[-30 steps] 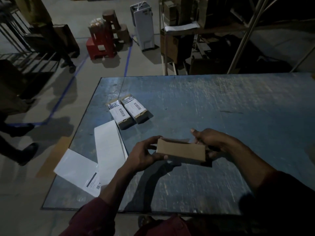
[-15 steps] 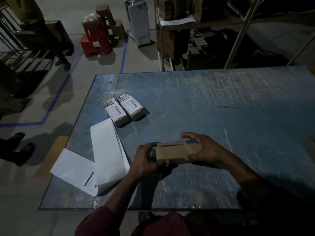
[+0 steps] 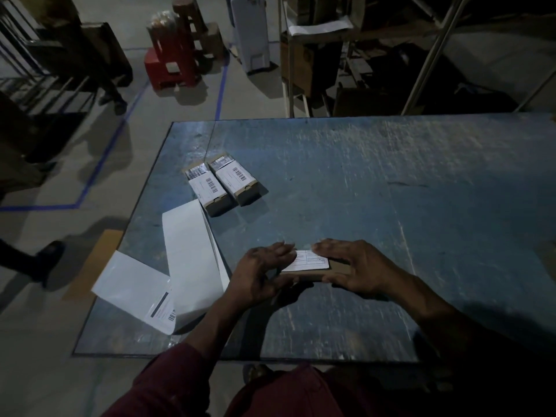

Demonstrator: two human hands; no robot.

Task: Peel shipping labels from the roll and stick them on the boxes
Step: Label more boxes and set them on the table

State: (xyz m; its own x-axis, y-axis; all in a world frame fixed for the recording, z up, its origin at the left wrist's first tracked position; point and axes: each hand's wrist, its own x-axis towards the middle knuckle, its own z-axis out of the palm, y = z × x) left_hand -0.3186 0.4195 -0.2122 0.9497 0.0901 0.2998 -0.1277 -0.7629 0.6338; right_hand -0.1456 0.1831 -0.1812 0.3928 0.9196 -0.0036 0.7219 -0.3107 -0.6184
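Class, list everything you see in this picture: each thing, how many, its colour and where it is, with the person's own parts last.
table: one, blue, worn, centre
labelled boxes: two, brown, side by side, far left of table
box: one, brown, white label on top, under both hands
label strip: one, white, hanging over table's left edge
stool: one, red, floor beyond
shelving: dark, behind table
left hand: flat, pressing box
right hand: flat, pressing box
sleeves: maroon, bottom edge

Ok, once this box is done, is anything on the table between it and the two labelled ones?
Nothing visible. The box under the left hand and right hand has only bare blue table between it and the two labelled boxes. The label strip lies off to the left.
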